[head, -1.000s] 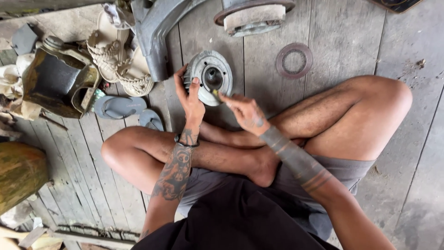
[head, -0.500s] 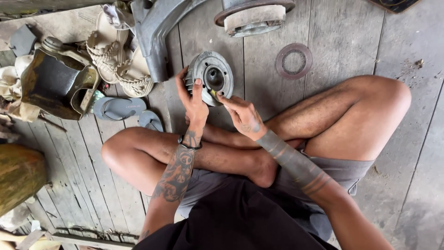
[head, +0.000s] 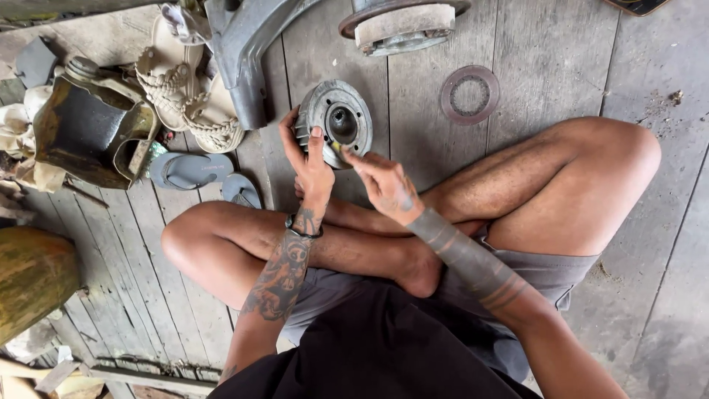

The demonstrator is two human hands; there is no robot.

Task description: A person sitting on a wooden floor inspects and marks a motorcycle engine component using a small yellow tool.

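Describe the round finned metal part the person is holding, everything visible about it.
The round grey metal part has cooling fins around its rim and a dark central bore. It looks worn and dusty, standing tilted on the grey wooden plank floor. The left hand grips its left edge; the right hand pokes a small yellowish tool at the bore.

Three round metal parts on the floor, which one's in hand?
The finned round part, gripped by the left hand. The flat ring lies untouched to its right; the big drum-like part sits at the top edge.
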